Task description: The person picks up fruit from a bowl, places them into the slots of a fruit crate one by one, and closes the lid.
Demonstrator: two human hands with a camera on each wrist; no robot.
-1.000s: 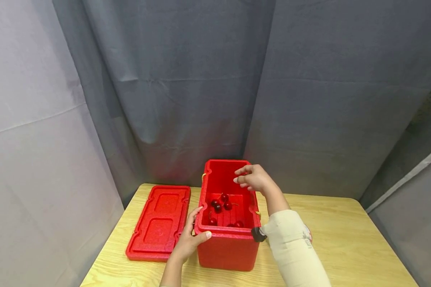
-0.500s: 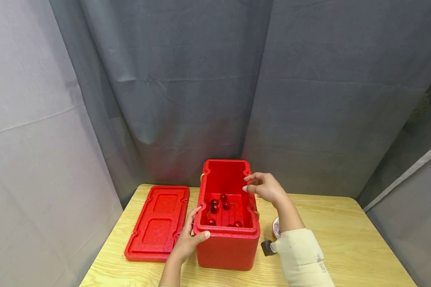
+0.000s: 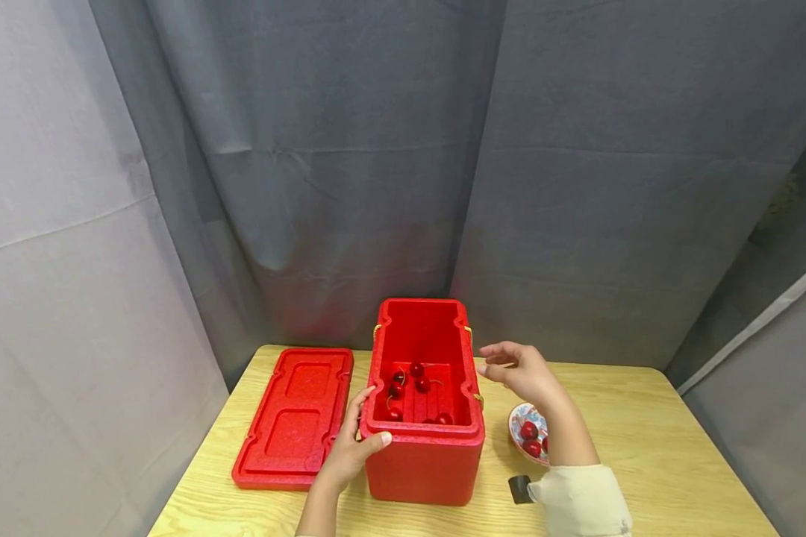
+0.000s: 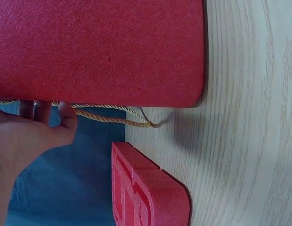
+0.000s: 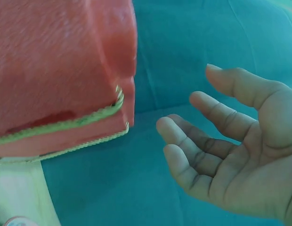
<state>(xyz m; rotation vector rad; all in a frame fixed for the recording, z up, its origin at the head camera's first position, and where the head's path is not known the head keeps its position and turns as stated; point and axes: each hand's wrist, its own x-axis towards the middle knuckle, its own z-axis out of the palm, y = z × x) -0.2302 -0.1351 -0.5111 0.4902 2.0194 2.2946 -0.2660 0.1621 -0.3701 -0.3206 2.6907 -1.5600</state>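
Observation:
My left hand point(image 3: 351, 450) holds the near left corner of a red foam box point(image 3: 425, 468), its thumb on the front rim and its fingers along the left side. In the left wrist view, those fingers point(image 4: 67, 115) touch the box wall near a gold rope handle point(image 4: 110, 119). Several dark red cherries point(image 3: 422, 384) lie on the box floor, some with stems. Just right of the box, my right hand point(image 3: 527, 377) hovers with nothing in it; the right wrist view shows its fingers point(image 5: 176, 161) loosely bent and apart from the box.
Left of the box lies its red lid point(image 3: 297, 418), flat on the wooden table point(image 3: 645, 447). A small patterned bowl point(image 3: 520, 415) with cherries stands on the right, partly behind the right forearm. Grey curtains point(image 3: 349, 149) close off the back and sides.
My right hand has moved from above the box's right rim out to the right and nearer, bringing the bowl of cherries into view. My left hand stays on the box corner.

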